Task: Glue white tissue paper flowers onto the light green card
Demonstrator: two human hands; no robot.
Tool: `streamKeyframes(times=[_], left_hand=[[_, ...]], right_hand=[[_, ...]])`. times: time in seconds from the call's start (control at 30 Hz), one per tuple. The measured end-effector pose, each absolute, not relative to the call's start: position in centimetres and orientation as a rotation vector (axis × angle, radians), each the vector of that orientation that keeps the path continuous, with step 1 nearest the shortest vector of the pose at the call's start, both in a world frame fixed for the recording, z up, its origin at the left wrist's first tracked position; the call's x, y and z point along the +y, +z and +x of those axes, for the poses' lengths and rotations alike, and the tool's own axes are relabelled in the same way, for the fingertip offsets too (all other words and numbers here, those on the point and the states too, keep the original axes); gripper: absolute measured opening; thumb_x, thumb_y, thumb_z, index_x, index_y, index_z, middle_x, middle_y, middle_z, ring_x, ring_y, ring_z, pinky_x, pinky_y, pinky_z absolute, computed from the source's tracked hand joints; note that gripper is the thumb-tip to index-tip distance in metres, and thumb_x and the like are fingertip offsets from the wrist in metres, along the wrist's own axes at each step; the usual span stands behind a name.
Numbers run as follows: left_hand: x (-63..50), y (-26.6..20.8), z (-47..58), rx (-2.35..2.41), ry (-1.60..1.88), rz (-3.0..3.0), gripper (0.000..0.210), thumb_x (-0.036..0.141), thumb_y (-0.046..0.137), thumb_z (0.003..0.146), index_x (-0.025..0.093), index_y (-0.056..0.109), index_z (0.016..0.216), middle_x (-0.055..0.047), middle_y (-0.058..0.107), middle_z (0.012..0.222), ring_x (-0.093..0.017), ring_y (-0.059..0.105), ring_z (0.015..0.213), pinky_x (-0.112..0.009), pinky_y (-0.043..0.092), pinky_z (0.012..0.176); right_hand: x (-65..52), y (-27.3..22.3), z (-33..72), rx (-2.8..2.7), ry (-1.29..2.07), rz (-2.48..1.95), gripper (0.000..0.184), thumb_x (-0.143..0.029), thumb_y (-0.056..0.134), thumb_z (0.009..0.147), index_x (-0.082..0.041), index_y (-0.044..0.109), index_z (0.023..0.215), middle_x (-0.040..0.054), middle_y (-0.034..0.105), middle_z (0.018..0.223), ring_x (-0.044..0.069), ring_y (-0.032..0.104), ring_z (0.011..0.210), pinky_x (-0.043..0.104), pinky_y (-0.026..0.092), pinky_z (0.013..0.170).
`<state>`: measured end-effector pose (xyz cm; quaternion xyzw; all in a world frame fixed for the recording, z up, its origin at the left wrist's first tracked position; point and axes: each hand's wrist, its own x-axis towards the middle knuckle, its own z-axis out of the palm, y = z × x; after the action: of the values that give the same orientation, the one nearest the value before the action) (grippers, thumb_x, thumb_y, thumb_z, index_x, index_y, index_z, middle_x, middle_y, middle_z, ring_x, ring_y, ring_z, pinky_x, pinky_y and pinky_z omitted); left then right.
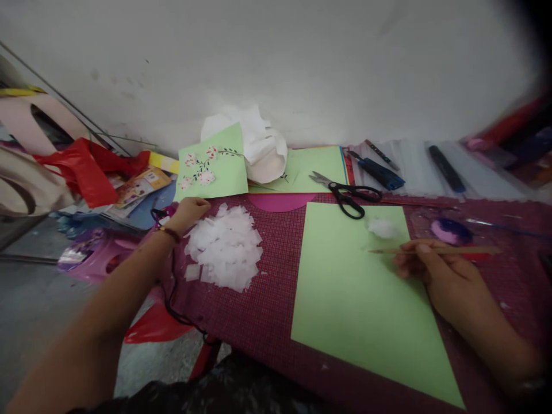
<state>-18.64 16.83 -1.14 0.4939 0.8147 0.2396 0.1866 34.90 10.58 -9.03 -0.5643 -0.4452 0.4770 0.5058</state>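
Note:
My right hand [435, 270] is closed on a thin wooden stick [466, 250], held nearly level with its pointed tip over a plain light green sheet [362, 287]. Just beyond the stick, a small white tuft [383, 228] of paper lies on that sheet. My left hand [192, 211] has its fingers curled, and whether it holds anything is hidden. It hovers by the lower edge of a green card [215, 169] with white and red flowers and dark leaves. Close to it, a heap of white paper squares [226, 247] lies on the table.
Black-handled scissors [345, 192] lie behind the green sheet. Further right are a blue utility knife [382, 172], a dark marker [446, 168] and a purple-and-pink round piece [452, 230]. Crumpled white paper [263, 146] rests against the wall. Bags and a red ribbon [86, 172] crowd the left.

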Motion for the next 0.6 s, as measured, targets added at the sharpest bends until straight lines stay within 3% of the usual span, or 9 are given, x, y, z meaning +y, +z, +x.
streamKeyframes(times=[0.2, 0.43, 0.6], left_hand=[[18.3, -4.5, -17.3, 2.131, 0.929, 1.306, 0.027, 0.033, 0.071, 0.061, 0.014, 0.069, 0.079, 0.001, 0.062, 0.061, -0.010, 0.047, 0.053, -0.022, 0.036, 0.051], [18.6, -4.5, -16.7, 2.038, 0.972, 1.211, 0.016, 0.021, 0.073, 0.057, 0.016, 0.059, 0.061, 0.005, 0.051, 0.049, -0.007, 0.038, 0.046, -0.019, 0.028, 0.045], [16.7, -1.8, -17.1, 1.945, 1.027, 1.114, 0.021, 0.027, 0.073, 0.060, 0.018, 0.054, 0.065, 0.003, 0.054, 0.058, -0.010, 0.048, 0.051, -0.021, 0.038, 0.049]], right_hand=[[10.7, -9.0, 35.0, -1.024, 1.141, -1.356, 0.041, -0.063, 0.072, 0.071, -0.024, 0.068, 0.083, 0.0030, 0.066, 0.071, 0.016, 0.060, 0.056, 0.030, 0.048, 0.056], [10.8, -9.1, 35.1, -1.074, 1.121, -1.361, 0.036, -0.063, 0.069, 0.075, -0.027, 0.069, 0.081, 0.0083, 0.064, 0.074, 0.017, 0.060, 0.059, 0.040, 0.044, 0.062], [11.0, -9.3, 35.0, -1.027, 1.178, -1.320, 0.039, -0.065, 0.070, 0.071, -0.027, 0.069, 0.079, 0.0101, 0.063, 0.072, 0.015, 0.058, 0.054, 0.042, 0.041, 0.060]])
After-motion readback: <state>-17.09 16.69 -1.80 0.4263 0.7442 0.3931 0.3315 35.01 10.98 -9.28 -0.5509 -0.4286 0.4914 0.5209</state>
